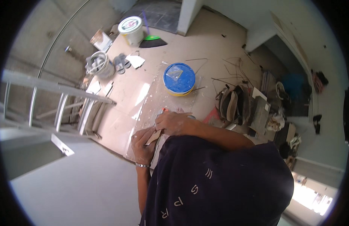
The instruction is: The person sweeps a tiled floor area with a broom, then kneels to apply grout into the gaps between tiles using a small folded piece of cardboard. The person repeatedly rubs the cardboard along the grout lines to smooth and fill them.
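Observation:
My right hand is closed around a slim tool with an orange-red end; most of the tool is covered by my fingers, so its kind cannot be made out. Just below and to the left, my left hand grips a pale, flat strip between thumb and fingers. The two hands are close together, the strip running up toward my right fingers. A longer grey-white piece shows beside my left hand, partly hidden by my dark shirt. Under both hands lies a dusty, spattered clear sheet on the floor.
A blue-lidded bucket stands ahead. Farther back are a white bucket and a broom. A filled pail and sandals lie left, near a metal ladder. An open tool bag sits right, beside thin wires.

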